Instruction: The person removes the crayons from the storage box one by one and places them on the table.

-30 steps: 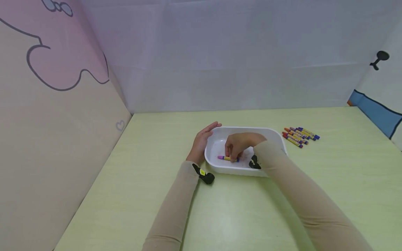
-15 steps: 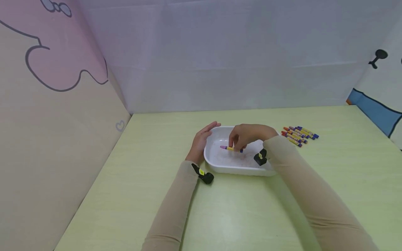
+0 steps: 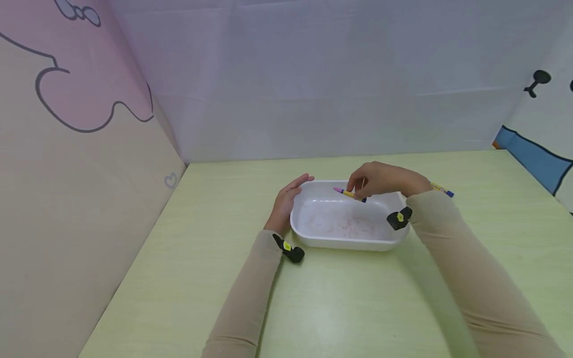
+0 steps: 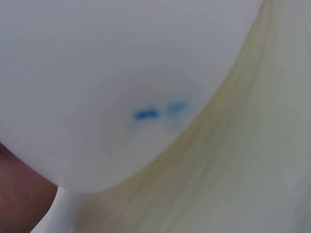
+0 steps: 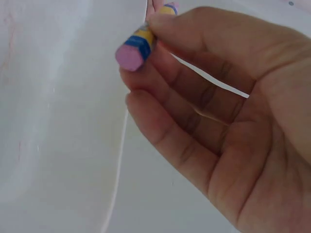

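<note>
My right hand [image 3: 380,178] pinches a pink crayon [image 3: 349,194] between thumb and fingers, above the back right part of a white tray [image 3: 344,244]. In the right wrist view the crayon [image 5: 138,48] shows its pink blunt end and a yellow and blue wrapper. My left hand [image 3: 285,206] rests against the tray's left side with its fingers straight along the rim. Only part of that left hand [image 4: 24,194] shows in the left wrist view, beside the tray's white wall [image 4: 97,73], which bears blue marks. Inside the tray, faint pinkish specks mark the bottom.
Past my right wrist the end of a yellow and blue crayon [image 3: 449,193] shows on the light wood table [image 3: 224,209]; other crayons there are hidden behind the hand. Cloth-covered walls [image 3: 340,99] stand at the back and both sides.
My right hand has lifted the pink crayon off the tray's bottom and carried it up, back and to the right. It now covers most of the crayon pile. The left hand stays.
</note>
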A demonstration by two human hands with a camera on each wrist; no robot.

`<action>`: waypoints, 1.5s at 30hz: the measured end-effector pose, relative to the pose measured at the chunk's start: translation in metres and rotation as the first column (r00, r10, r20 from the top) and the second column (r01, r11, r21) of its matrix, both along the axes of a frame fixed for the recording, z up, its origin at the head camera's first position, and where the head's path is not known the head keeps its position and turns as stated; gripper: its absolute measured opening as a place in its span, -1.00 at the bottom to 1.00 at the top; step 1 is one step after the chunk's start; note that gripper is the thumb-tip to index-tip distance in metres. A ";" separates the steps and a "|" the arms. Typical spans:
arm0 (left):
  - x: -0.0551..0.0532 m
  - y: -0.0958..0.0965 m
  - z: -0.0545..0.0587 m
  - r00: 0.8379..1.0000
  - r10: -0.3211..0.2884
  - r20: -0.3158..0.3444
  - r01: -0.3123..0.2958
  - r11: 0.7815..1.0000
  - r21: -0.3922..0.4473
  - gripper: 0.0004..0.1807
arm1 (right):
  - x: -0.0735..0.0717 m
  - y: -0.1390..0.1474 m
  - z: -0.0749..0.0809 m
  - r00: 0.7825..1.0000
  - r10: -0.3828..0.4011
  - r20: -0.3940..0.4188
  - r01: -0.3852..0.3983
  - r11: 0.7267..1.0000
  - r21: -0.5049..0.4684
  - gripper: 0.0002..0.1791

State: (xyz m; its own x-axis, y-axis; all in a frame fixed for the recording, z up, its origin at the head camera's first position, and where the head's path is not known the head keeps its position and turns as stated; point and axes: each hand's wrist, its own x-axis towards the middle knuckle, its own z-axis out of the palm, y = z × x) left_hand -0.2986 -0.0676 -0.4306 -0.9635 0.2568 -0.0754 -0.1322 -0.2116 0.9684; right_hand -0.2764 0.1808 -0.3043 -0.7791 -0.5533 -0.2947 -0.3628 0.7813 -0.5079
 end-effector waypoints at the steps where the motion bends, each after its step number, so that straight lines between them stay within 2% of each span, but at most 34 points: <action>1: 0.000 0.000 0.000 1.000 -0.003 -0.003 0.003 1.000 0.001 -0.56 | 0.001 0.004 0.001 1.000 -0.005 -0.013 0.005 1.000 -0.003 -0.79; 5: 0.001 -0.001 0.000 1.000 -0.009 -0.010 0.009 1.000 0.010 -0.56 | 0.005 0.021 0.004 0.997 -0.041 -0.064 0.041 0.999 0.001 -0.76; 14: 0.001 -0.001 0.000 1.000 0.003 -0.011 -0.003 1.000 0.007 -0.56 | 0.012 0.058 0.001 0.983 -0.149 -0.106 0.149 0.989 -0.008 -0.70; 26: 0.002 0.000 0.000 1.000 -0.006 0.006 0.006 1.000 -0.004 -0.58 | 0.020 0.095 -0.020 0.958 -0.229 -0.170 0.229 0.973 -0.022 -0.70; 34: 0.002 -0.001 0.000 1.000 -0.012 -0.005 0.012 1.000 -0.001 -0.57 | 0.022 0.112 -0.034 0.949 -0.279 -0.148 0.280 0.960 -0.010 -0.68; 45: 0.002 -0.002 -0.001 1.000 -0.022 -0.007 0.022 0.999 0.038 -0.57 | 0.027 0.128 -0.058 0.948 -0.311 -0.068 0.311 0.950 -0.014 -0.68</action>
